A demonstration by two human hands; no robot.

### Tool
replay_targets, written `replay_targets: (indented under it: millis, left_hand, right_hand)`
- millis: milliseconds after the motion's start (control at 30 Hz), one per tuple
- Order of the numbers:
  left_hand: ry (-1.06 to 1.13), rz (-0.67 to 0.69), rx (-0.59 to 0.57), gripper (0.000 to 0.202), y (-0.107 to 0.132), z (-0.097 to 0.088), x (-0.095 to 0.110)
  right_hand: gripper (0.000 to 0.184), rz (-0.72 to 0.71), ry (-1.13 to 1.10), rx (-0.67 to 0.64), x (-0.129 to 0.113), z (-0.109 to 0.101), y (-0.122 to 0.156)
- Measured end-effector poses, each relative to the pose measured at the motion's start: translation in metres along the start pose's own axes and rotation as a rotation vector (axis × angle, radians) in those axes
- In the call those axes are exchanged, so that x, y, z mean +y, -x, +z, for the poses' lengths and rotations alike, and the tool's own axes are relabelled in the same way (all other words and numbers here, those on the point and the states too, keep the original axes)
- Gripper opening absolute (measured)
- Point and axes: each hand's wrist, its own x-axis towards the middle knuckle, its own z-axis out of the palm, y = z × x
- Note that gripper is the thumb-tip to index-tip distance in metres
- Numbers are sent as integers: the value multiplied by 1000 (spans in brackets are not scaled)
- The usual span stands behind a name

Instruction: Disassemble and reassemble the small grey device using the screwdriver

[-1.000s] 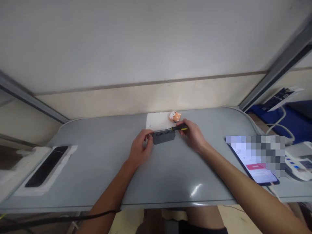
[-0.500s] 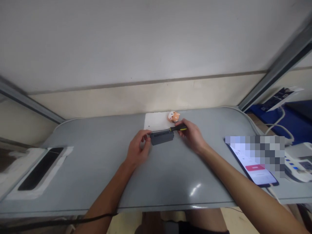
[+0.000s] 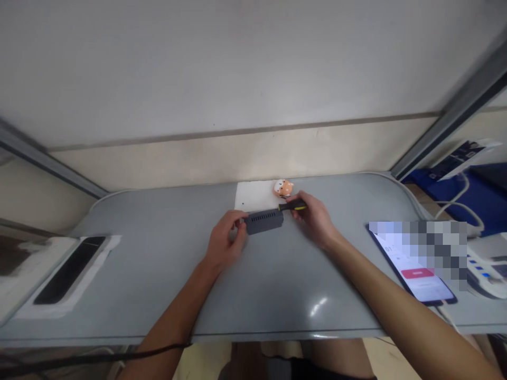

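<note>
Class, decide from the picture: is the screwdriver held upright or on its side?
On its side: the screwdriver runs across the view from the right hand toward the grey box.

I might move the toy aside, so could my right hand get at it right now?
Probably yes: the toy sits close beside the right hand with nothing seen covering it, though that hand holds a screwdriver and may need to set it down first.

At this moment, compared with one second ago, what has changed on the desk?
Nothing visibly moved, was grasped or let go; only the camera view shifted slightly. The left hand still holds the grey box, the right hand the screwdriver; the toy stays beyond the box.
</note>
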Motion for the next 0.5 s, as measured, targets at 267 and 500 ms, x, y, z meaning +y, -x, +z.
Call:
replay_targets:
  millis: [267, 500]
  left_hand:
    - [-22, -75, -116, 17, 2, 0, -2]
    - [-27, -15, -66, 13, 3, -3, -9]
  right_hand:
    - [41, -231, 420, 58, 15, 9, -7]
    - [33, -317, 580, -165, 27, 8, -6]
